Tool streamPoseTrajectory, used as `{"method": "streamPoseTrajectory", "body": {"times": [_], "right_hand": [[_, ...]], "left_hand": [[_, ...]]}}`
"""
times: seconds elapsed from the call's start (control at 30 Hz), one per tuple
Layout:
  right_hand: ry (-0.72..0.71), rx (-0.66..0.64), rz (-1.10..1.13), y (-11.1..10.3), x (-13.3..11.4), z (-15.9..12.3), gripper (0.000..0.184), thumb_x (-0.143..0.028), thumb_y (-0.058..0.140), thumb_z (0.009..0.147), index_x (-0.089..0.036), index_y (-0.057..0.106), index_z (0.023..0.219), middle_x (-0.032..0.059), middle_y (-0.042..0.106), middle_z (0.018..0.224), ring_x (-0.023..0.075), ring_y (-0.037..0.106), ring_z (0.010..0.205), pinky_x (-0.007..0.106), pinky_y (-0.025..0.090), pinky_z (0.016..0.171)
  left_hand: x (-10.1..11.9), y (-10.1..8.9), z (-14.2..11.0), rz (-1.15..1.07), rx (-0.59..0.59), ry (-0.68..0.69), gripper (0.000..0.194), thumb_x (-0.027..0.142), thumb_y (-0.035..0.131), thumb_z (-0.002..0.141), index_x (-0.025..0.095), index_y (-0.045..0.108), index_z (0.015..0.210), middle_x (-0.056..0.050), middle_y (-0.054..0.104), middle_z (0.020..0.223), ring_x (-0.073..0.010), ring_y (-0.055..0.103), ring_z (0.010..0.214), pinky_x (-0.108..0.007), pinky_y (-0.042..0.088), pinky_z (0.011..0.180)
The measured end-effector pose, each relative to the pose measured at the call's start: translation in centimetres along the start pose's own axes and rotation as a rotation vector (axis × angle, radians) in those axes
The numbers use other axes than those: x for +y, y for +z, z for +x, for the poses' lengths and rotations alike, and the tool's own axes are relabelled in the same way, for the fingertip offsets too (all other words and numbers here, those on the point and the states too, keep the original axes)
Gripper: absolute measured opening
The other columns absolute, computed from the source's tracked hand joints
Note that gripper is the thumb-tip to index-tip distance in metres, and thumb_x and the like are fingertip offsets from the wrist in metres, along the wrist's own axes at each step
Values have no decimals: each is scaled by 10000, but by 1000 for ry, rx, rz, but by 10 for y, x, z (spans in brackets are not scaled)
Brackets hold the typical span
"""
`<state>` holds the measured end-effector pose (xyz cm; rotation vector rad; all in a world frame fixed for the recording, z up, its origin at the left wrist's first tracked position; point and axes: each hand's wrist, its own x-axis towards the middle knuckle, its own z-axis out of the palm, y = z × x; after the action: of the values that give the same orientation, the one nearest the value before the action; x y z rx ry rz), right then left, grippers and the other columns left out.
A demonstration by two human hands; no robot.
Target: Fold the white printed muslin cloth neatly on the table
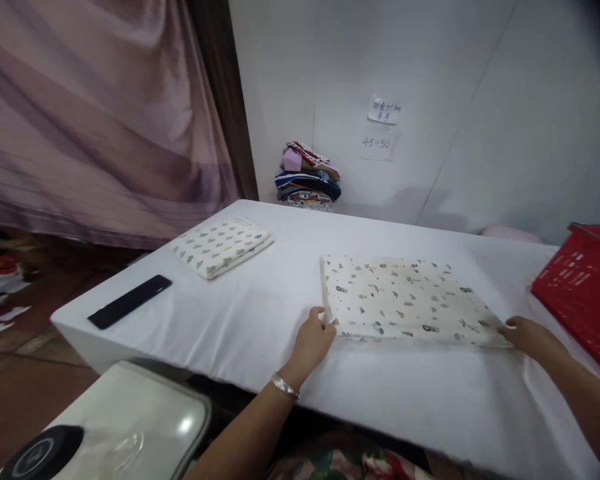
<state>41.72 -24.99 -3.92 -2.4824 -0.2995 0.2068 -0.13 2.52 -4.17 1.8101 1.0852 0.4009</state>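
Note:
A cream cloth (405, 300) with a small grey and brown print lies folded into a flat rectangle on the white-covered table (220, 333). My left hand (316, 337), with a silver bracelet at its wrist, pinches the near left corner of this cloth. At the opposite near corner, my right hand (533, 339) has its thumb and fingers closed on the edge. Farther left on the table rests a second folded cloth (223, 245), cream with grey leaf-like shapes, touched by neither hand.
A black flat oblong object (130, 301) lies near the table's left edge. The red plastic basket (585, 293) stands at the right. Behind the table is a stack of folded fabrics (307, 177). A white lidded box-like thing (125, 427) sits at the lower left.

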Motion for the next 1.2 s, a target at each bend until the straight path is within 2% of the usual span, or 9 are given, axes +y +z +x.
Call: {"method": "streamPoseTrajectory", "body": {"times": [0.1,0.17,0.27,0.37,0.43,0.6,0.73,0.87,1.2], "right_hand": [[-294,56,-315,26,-45,-19,168,-174,686,696,-211,658,858,279,560,1204,349,540,1155,515,398,960],[-526,-34,-244,57,-86,-47,283,-286,608,801,-199,641,1068,203,556,1268,304,540,1170,444,430,977],[-803,-186,-107,113,-151,-96,405,-399,452,899,-244,549,1261,91,481,1388,273,435,1283,454,402,1032],[-1037,-283,-51,166,-208,-129,473,-453,353,935,-252,477,1344,68,372,1472,252,294,1372,460,311,1094],[-1119,-308,-99,194,-234,-136,506,-449,340,939,-221,428,1382,90,316,1500,258,227,1398,494,251,1110],[-1060,-323,-360,230,-249,-122,507,-428,319,949,-191,418,1386,120,310,1498,285,227,1393,569,175,1095],[-978,-382,-445,228,-252,-118,549,-466,249,952,-209,375,1420,85,263,1523,260,187,1408,521,154,1117],[-986,-322,-434,230,-270,-116,571,-430,201,959,-169,307,1455,89,192,1544,240,108,1426,482,122,1132],[-924,-355,-517,246,-289,-101,548,-416,190,966,-184,320,1446,85,209,1541,232,134,1422,485,143,1124]], "left_hand": [[0,1,-1,11,5,2,422,223,497,785,201,462,1206,13,610,662,-181,557,621,-263,318,553],[-1,2,-1,15,13,4,419,229,496,787,205,464,1204,8,617,679,-184,561,636,-264,316,559],[-2,4,-1,15,20,5,421,235,503,783,206,471,1202,5,621,687,-184,563,642,-265,311,563],[-3,5,-1,12,34,8,418,232,513,775,201,481,1191,7,616,679,-179,559,636,-265,310,569],[-3,6,-2,12,46,8,422,222,524,764,201,486,1183,9,613,680,-174,554,632,-262,309,571],[-3,5,-5,22,24,-5,398,253,526,776,217,481,1169,13,619,702,-168,550,637,-257,315,568],[-2,3,-10,75,20,25,380,238,507,786,214,474,1164,1,630,744,-166,553,646,-265,314,574],[-2,2,-12,75,4,61,389,223,490,789,213,458,1177,-9,635,767,-177,563,667,-281,318,589],[-5,0,-9,0,-59,34,382,213,499,775,221,478,1156,-22,642,748,-192,574,668,-298,314,592]]}}
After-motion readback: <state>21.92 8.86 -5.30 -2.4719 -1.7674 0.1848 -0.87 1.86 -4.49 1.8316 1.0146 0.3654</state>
